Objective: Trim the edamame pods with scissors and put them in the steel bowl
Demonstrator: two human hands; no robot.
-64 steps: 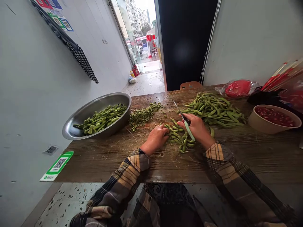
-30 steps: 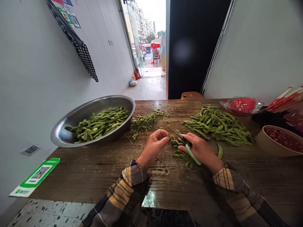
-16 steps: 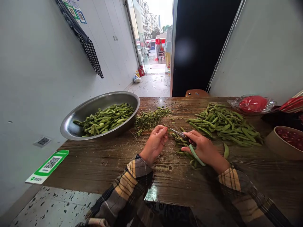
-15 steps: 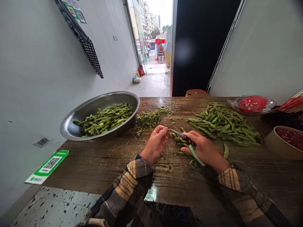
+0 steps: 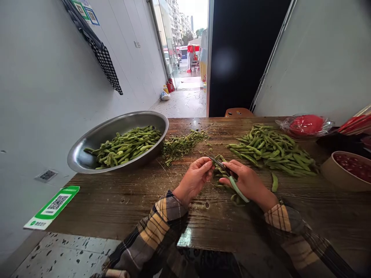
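My left hand [image 5: 195,175] is closed in a pinch around an edamame pod, only a bit of green showing at the fingertips. In my right hand [image 5: 249,183] is a pair of scissors [image 5: 238,190] with pale green handles, its blade tips at the pinched fingers. Several pods [image 5: 237,200] lie below the scissors and right hand, partly hidden. Beyond them to the right spreads a larger pile of edamame pods [image 5: 269,148]. Small green trimmings [image 5: 184,144] are heaped beyond my left hand. At the left, a tilted metal basin [image 5: 77,160] holds many pods [image 5: 127,146].
On the dark wooden table [image 5: 130,208], a bowl of reddish contents [image 5: 330,173] stands far right, near a red item in clear plastic [image 5: 307,124]. A green QR-code card [image 5: 53,206] lies at the left edge. An orange stool [image 5: 239,112] is behind the table.
My left hand has moved slightly right and down, closer to the scissors, and its fingertips now meet the blades. The whole view has shifted a little.
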